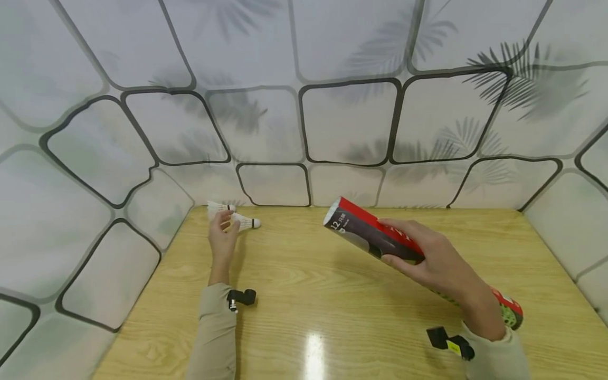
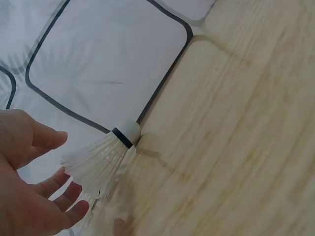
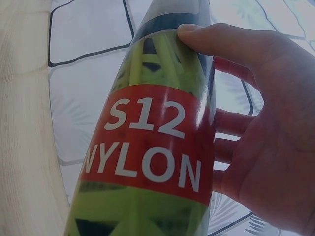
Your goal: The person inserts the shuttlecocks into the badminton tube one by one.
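Two white shuttlecocks lie at the back left of the table, a rear one (image 1: 230, 207) and a nearer one (image 1: 247, 223), each with a dark band round its pale base. My left hand (image 1: 222, 235) is beside their skirts. In the left wrist view its thumb and fingers are spread around one shuttlecock's skirt (image 2: 101, 160), the thumb apart from it; fingertip contact is unclear. My right hand (image 1: 437, 258) grips a long shuttlecock tube (image 1: 356, 227), tilted with its pale end up and to the left. Its red band (image 3: 142, 137) reads "S12 NYLON" over green patterning.
The wood-grain table (image 1: 285, 295) meets a patterned backdrop (image 1: 351, 121) along its back edge, with more backdrop at both sides. The tube's lower green-and-red end (image 1: 510, 311) shows beyond my right wrist. Each wrist carries a small black camera mount.
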A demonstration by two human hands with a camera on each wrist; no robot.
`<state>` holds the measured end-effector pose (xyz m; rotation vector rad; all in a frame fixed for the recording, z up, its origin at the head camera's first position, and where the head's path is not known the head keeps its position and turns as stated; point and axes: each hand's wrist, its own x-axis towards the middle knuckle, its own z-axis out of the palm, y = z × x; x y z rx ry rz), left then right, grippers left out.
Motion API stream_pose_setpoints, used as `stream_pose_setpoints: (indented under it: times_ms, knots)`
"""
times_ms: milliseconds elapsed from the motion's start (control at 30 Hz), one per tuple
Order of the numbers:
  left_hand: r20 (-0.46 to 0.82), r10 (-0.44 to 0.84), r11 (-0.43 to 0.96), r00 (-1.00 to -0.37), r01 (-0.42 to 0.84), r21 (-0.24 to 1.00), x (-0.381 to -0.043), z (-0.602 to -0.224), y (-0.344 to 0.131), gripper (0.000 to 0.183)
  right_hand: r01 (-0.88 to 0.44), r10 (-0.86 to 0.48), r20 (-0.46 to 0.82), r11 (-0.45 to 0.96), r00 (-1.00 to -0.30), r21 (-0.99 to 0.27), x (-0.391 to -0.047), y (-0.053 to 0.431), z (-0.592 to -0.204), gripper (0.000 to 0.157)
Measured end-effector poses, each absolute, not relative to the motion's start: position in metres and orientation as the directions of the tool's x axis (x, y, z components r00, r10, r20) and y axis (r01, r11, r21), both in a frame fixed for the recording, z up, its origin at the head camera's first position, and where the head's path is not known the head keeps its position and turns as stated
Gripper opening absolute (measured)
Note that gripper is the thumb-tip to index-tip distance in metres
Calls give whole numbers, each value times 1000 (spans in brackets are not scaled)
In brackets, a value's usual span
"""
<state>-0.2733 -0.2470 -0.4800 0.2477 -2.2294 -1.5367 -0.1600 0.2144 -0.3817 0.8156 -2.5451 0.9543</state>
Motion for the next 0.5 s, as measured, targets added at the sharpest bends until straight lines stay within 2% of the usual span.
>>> stream_pose_setpoints:
  times_ms: [167, 500]
  knots:
    - [207, -335, 392, -919, 64, 918, -276, -482, -247, 31, -605, -406, 456, 617, -792, -504, -160, 215, -381, 69]
    - [245, -388, 427, -888, 62, 902, -278, -486, -245, 16, -594, -394, 453, 631, -800, -500, -160, 218, -381, 69]
